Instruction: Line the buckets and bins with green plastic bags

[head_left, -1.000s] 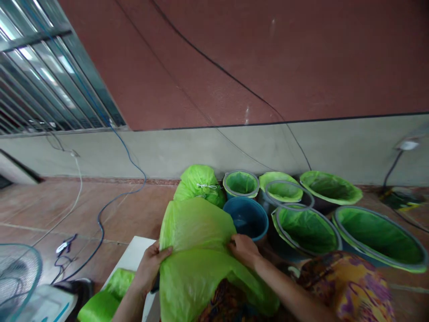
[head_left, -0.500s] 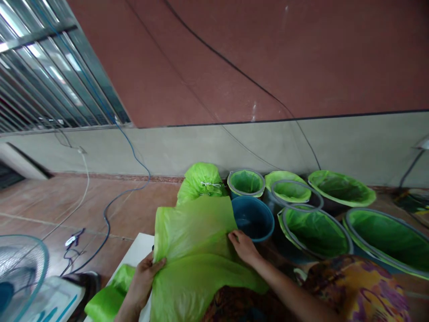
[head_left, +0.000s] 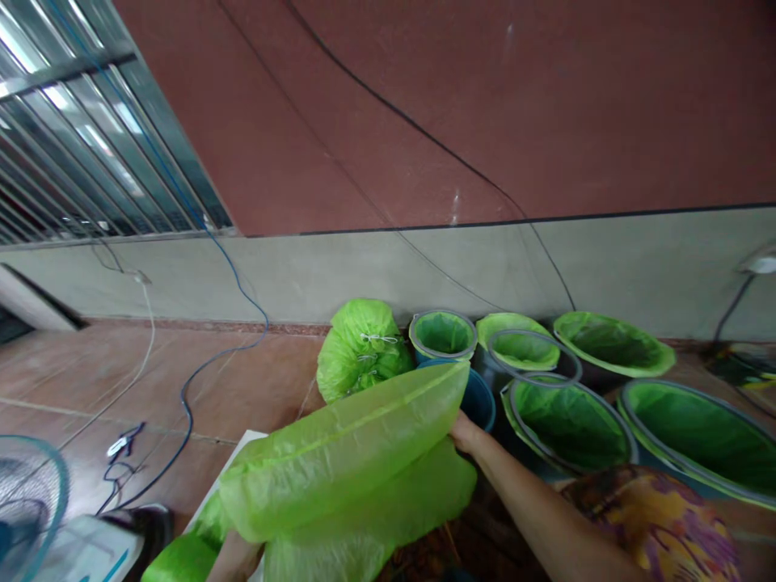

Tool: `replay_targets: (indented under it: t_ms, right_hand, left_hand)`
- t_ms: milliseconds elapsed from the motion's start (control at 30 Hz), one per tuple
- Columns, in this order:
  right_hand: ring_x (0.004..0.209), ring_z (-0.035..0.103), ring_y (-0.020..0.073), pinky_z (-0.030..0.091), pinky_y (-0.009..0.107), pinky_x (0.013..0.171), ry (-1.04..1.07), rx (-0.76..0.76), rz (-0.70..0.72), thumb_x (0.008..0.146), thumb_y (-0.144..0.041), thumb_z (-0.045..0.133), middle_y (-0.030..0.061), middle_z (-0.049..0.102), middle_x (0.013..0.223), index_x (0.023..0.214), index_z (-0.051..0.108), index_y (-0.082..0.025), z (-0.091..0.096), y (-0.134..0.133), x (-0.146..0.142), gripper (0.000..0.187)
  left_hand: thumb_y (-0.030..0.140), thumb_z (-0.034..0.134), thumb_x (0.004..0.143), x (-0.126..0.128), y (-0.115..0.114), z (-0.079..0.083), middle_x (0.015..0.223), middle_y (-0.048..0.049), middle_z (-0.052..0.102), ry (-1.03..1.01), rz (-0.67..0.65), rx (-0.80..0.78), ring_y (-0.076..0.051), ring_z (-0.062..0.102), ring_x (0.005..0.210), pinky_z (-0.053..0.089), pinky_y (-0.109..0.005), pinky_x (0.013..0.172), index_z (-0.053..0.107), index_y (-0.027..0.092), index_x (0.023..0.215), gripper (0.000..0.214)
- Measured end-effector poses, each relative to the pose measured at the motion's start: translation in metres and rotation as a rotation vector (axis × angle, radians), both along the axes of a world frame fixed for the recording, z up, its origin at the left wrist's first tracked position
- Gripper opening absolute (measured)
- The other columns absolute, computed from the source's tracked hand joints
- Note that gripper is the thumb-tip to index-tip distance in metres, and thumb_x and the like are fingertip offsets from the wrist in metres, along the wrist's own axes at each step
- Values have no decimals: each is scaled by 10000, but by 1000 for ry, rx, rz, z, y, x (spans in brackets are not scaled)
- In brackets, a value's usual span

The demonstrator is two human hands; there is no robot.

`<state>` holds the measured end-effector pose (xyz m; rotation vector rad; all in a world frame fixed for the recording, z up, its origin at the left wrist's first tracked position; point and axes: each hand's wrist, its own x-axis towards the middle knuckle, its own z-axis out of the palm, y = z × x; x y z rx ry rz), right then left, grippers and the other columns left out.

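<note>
Fan far left. Left hand low under green bag, grip hidden, cannot tell. Bag stretched slantwise in the air over white counter. Right hand clamped on bag's right end, just before blue bucket.

Crowded right, open left
On the right, green-lined round plastic tubs stood packed; a billowed translucent green plastic bag screened the front; red-tiled floor lay bare.
</note>
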<state>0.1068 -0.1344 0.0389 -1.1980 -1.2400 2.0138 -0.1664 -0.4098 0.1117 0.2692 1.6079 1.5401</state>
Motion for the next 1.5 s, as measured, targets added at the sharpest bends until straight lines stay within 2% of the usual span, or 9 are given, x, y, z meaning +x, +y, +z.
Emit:
replay_targets:
  t_ms: [200,333,467,600,800,933,1200,1400,1500]
  right_hand:
    - [384,339,49,257,210,402,-23,202,51,619,-370,675,-56,499,472,650,590,-176,40,38,48,214]
    - [391,330,42,211,208,397,-142,250,124,662,-414,677,-57,515,523,724,621,-169,62,42,83,259]
    - [452,394,58,236,196,429,-156,246,147,660,-445,717,-59,502,521,706,612,-167,73,32,102,300]
    - [521,488,80,307,202,471,-57,172,43,646,-456,734,-11,639,663,781,653,-165,79,25,108,331]
    - [484,483,61,290,192,437,80,107,-129,611,-362,787,-18,666,676,761,666,-180,96,26,127,265]
    - [710,630,130,478,237,673,140,132,-205,591,-301,805,15,711,769,734,671,-181,111,26,149,230]
    - [827,677,185,520,307,798,223,209,-332,651,-298,744,50,736,934,889,698,-211,143,9,187,258]
    - [742,681,159,524,283,694,175,288,-660,660,-305,752,-2,730,987,1298,531,-367,166,-23,235,679]
    - [772,679,174,517,300,706,82,325,-790,642,-318,773,30,726,1031,1302,542,-374,170,-44,272,702]
  left_hand:
    - [262,874,504,1,44,21,983,-98,749,51,-26,40,-329,675,1000,578,-412,818,663,211,1050,588]
    - [225,831,577,6,75,41,724,-93,747,0,-118,-92,-277,705,621,588,-384,599,678,150,836,310]
    - [214,809,607,12,95,50,571,-53,705,23,-152,-60,-218,649,464,548,-313,497,679,149,794,237]
    - [218,827,587,17,107,58,585,-44,711,30,-237,-25,-215,643,452,534,-299,484,698,154,847,297]
    - [220,809,620,25,117,65,809,-62,759,-41,-241,101,-235,712,629,573,-324,587,657,177,1038,446]
    - [185,817,579,29,127,66,842,-81,760,-131,-208,196,-242,724,715,585,-321,679,662,145,970,423]
    - [149,785,578,47,161,88,928,-66,753,-128,-208,324,-239,712,892,570,-307,829,632,146,1132,575]
    - [186,788,617,81,201,100,971,-33,749,-78,-235,391,-198,702,907,552,-281,834,476,215,1364,810]
    - [199,781,631,111,220,101,905,-18,757,-68,-273,408,-195,704,873,544,-297,833,424,250,1414,862]
